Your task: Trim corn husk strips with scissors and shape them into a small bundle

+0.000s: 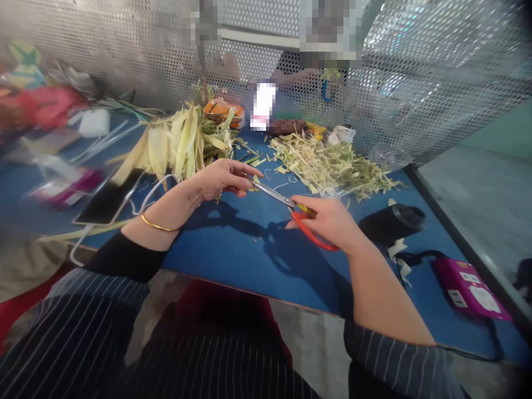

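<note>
Red-handled scissors (312, 231) are in my right hand (328, 221), whose fingers wrap round the handles; the metal blades point up and left. At the blade tips is my left hand (226, 178), thumb and fingers drawn together round a small greenish piece that is mostly hidden. Behind my left hand lies a bundle of pale corn husks (177, 144). Beyond the scissors, a pile of cut husk strips (332, 163) spreads over the blue table (233, 249).
A dark flat device (110, 199) and white cable lie at the left. A black cylinder (390, 223) and a magenta box (469, 288) sit at the right. Behind are an orange case (224, 113), a lit phone (264, 105) and a perforated metal screen (257, 61).
</note>
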The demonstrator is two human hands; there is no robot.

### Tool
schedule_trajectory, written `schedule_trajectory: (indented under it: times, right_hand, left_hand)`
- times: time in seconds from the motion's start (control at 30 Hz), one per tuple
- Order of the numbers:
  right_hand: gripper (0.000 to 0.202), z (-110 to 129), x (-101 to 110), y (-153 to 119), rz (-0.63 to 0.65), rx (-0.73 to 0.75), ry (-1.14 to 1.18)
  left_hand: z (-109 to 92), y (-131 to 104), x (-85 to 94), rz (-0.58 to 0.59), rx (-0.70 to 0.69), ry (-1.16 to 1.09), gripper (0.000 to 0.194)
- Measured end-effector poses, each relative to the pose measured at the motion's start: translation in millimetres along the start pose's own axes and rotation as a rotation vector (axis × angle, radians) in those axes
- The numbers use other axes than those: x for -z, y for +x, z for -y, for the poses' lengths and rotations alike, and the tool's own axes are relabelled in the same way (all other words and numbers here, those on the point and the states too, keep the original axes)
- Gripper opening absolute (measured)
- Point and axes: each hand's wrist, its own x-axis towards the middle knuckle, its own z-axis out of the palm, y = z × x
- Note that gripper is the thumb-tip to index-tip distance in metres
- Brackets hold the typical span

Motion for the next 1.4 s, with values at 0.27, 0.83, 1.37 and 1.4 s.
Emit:
schedule_trajectory:
  times: [0.27, 0.83, 1.37, 1.4]
  right_hand:
    - [0.047, 6, 0, 1, 0.012, -0.008, 0.022]
    - [0.037, 15, -1, 3, 0.163, -0.033, -0.021]
    - [0.024, 11, -14, 5, 0.087, -0.029, -0.279]
    - [0.023, 9, -14, 5, 0.066, -0.024, -0.237]
  left_hand:
    - [-5, -3, -2.7, -0.024, 0.014, 0.041, 0.040]
    - [-4, -3, -6.8, -0.013, -0.013, 0.096, 0.036]
    - [1, 2, -2.3, -0.013, 0.052, 0.071, 0.034]
    - [2, 2, -1.8, -0.019, 0.054, 0.059, 0.035]
